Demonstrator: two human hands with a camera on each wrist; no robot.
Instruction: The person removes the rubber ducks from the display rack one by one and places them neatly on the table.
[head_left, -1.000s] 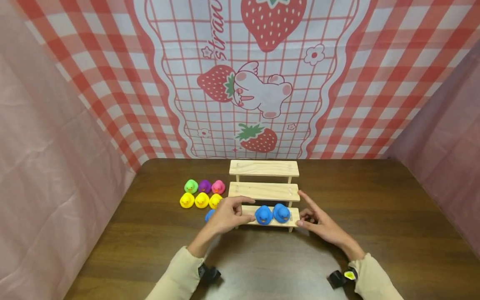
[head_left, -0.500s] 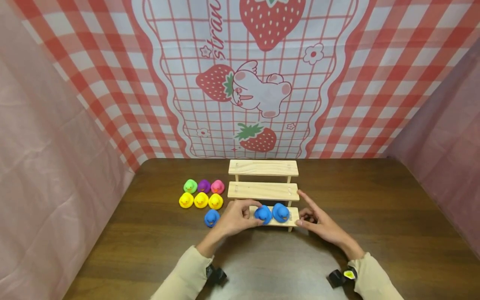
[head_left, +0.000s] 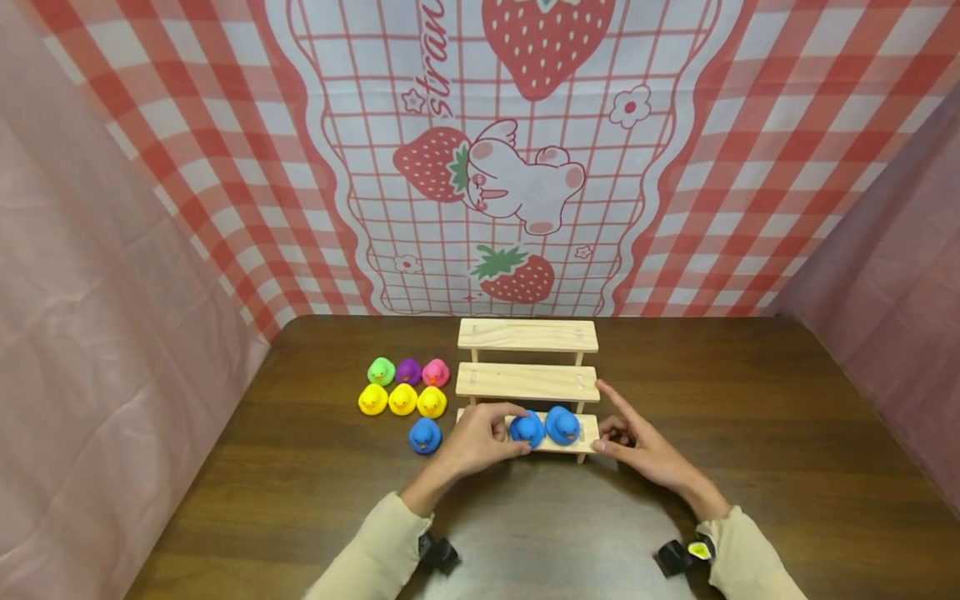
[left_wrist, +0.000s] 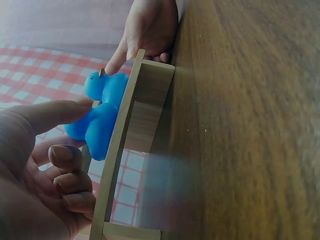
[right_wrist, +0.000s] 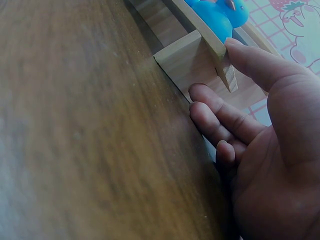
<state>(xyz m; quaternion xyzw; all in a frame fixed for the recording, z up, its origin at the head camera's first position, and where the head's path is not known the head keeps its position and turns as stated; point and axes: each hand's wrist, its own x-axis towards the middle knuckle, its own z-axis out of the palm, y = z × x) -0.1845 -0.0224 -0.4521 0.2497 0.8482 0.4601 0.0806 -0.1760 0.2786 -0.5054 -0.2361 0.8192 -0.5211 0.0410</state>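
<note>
On the lowest step of a wooden three-tier display stand (head_left: 528, 382), two blue rubber ducks sit side by side. My left hand (head_left: 480, 437) pinches the left blue rubber duck (head_left: 527, 430) between thumb and index finger. Beside it stands the right blue rubber duck (head_left: 562, 426), which no hand touches. My right hand (head_left: 648, 450) is at the stand's right end. Its thumb touches the end of the lowest step, as the right wrist view shows, and its index finger stretches to the end of the middle step. The other fingers of that hand curl loosely below the step.
Left of the stand, a third blue duck (head_left: 425, 436) rests on the brown table (head_left: 315, 492). Behind it are a row of yellow ducks (head_left: 402, 400) and a row with a green duck (head_left: 381, 372), a purple duck (head_left: 408, 372) and a pink duck (head_left: 436, 372). A checked cloth (head_left: 675, 208) hangs behind.
My left hand has moved right and its thumb and index finger have come around the left blue duck. The third blue duck is now uncovered. My right hand has stayed put.
</note>
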